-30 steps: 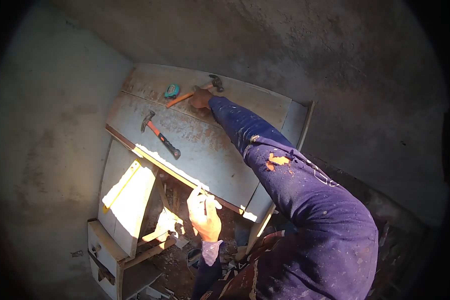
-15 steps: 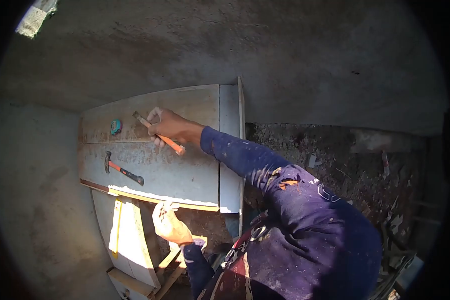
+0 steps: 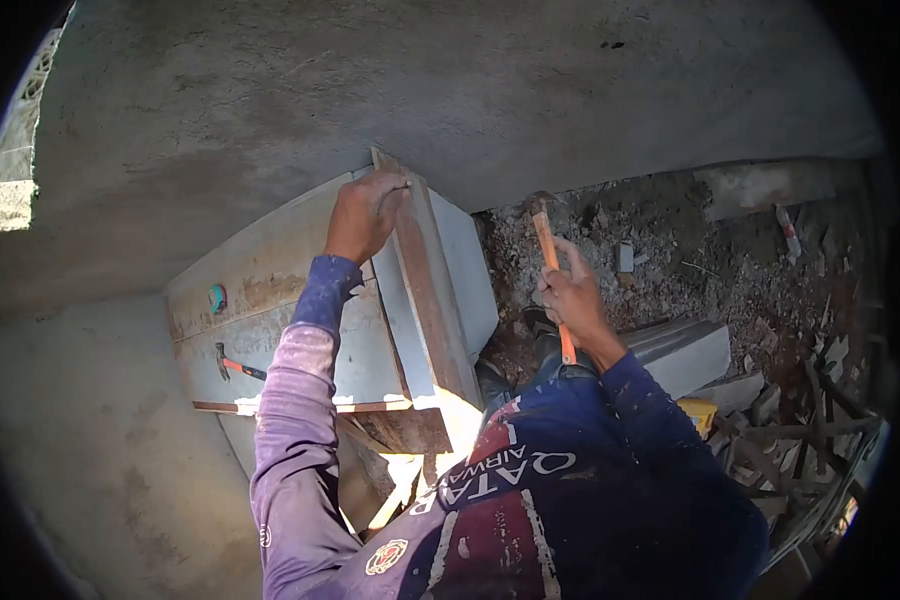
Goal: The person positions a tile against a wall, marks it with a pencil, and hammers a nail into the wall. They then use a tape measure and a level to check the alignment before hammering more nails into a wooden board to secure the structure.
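Observation:
My right hand (image 3: 575, 300) is wrapped round the orange handle of a hammer (image 3: 546, 240), its dark head pointing up and away from me, over the rubble floor. At the far end of a long upright wooden board (image 3: 430, 280), my left hand (image 3: 365, 215) rests with its fingers closed. A small pale tip shows by those fingers; what they pinch is too small to make out. The board stands along the right side of a pale panelled surface (image 3: 280, 245). A second hammer (image 3: 238, 368) lies on that surface, partly hidden by my left sleeve, beyond it a teal tape measure (image 3: 218, 298).
A bare plastered wall (image 3: 370, 80) rises behind the panels. Broken stones and rubble (image 3: 660, 240) cover the floor at right, with a plastic bottle (image 3: 788, 235). Scrap wood (image 3: 790, 440) and a yellow container (image 3: 700, 412) lie near my right side.
My right hand has swung right, off the panels, with the hammer. My left hand has gone from the panels' near edge up to the board's far end. The view has turned right.

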